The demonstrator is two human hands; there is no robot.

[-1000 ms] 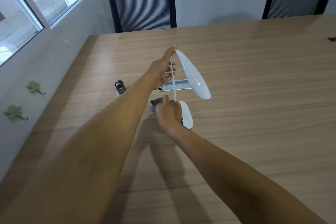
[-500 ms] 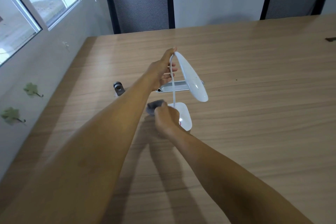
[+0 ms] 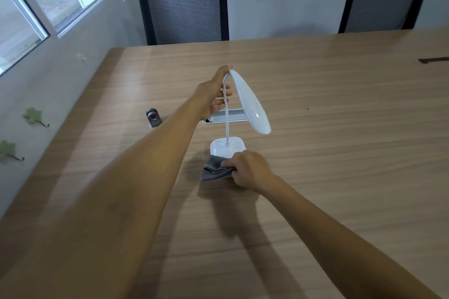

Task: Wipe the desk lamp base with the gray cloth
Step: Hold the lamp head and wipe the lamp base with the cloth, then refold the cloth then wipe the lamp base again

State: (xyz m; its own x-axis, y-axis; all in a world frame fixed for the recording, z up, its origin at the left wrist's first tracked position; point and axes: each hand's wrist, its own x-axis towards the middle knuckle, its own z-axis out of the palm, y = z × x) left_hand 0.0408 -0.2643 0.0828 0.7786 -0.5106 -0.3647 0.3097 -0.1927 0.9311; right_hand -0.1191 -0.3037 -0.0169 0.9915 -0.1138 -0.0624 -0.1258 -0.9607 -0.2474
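Desk lamp base (image 3: 228,147) sits mid-table (image 3: 340,153), just beyond the right hand (image 3: 250,170), which pinches the gray cloth (image 3: 215,168) bunched at the base's near-left edge. Left hand (image 3: 213,94) curls around the top of the upright lamp neck (image 3: 227,109), farther off.

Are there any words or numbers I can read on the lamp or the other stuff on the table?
None can be read.
Desk lamp and its base: plain white, no visible print.
Gray cloth: no label showing.
Small gray metal object and silver tray: too small and blurred to tell.
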